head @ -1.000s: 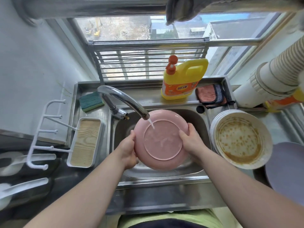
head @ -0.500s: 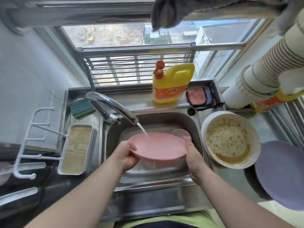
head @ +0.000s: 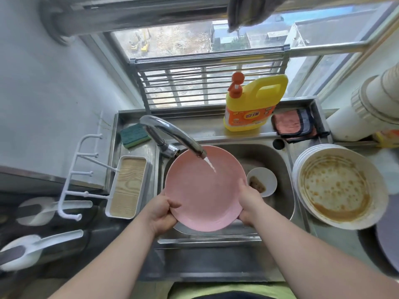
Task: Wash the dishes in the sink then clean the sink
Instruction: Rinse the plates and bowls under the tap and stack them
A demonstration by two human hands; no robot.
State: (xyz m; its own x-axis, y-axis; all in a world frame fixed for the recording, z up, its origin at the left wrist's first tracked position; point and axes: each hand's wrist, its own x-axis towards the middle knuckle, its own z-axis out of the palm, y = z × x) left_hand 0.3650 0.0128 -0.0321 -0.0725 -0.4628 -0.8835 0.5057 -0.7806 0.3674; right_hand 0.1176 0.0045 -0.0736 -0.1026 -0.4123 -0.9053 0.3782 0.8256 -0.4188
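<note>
Plate: we hold the pink plate (head: 205,188) over the sink (head: 278,160), face up and tilted toward us, under the tap (head: 172,134); the water lands on its upper right part.
Left hand: our left hand (head: 160,212) grips the plate's lower left rim, thumb on top.
Right hand: our right hand (head: 250,201) grips the lower right rim, fingers laid over the inner face.
In the basin: a small white dish (head: 262,181) with brown residue lies just right of the plate, partly behind our right hand.
Right counter: a stack of white plates (head: 339,186) – the top one smeared brown – sits beside the basin, with a grey plate (head: 388,244) at the frame edge.
Back ledge: a yellow soap bottle (head: 252,104) stands behind the basin; a pink cloth (head: 291,124) lies to its right, a green sponge (head: 133,134) to the left of the tap.
Left side: a tray (head: 127,188) with a wood-grain base lies next to the basin, and a white rack (head: 79,175) stands just beyond it.
In the way: the tap's spout crosses the plate's top edge – the basin floor under the plate is hidden.
</note>
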